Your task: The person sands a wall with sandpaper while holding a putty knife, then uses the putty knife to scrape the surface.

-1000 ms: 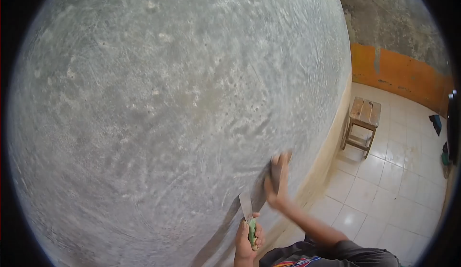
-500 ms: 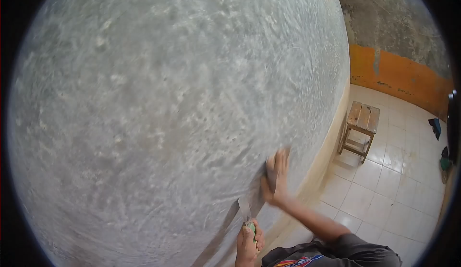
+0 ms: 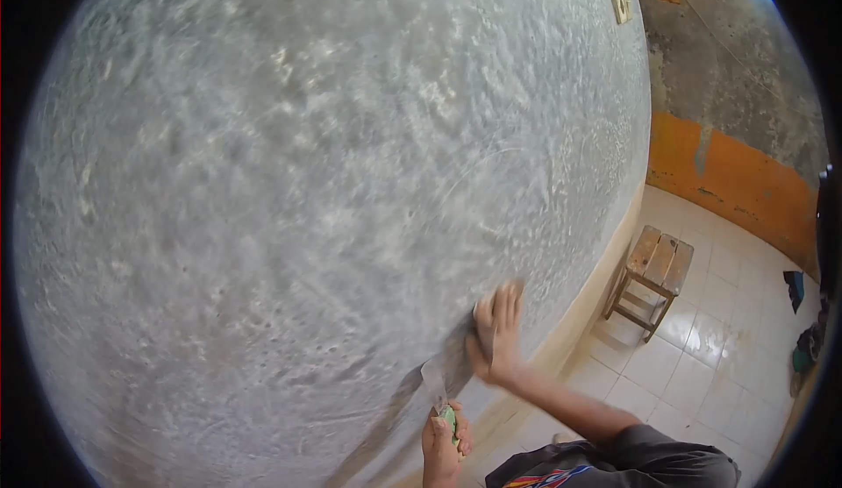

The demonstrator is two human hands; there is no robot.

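My left hand is closed around the green handle of a putty knife, its metal blade pointing up beside the wall. To the right and higher, my right hand lies against the grey plastered wall, fingers stretched upward and thumb apart. Under those fingers a thin sheet seems to be pinned, with only slim edges showing; it looks like sandpaper, but blur hides the detail. Light patches and small pits mark the wall surface.
A wooden stool stands on the white tiled floor to the right. Behind it is an orange-painted wall band. A wall socket sits high near the wall's edge. Dark items lie at far right.
My view has tilted, so the stool and socket appear lower. The right hand has shifted slightly left against the wall. The putty knife stays in my left hand, slightly further left in view.
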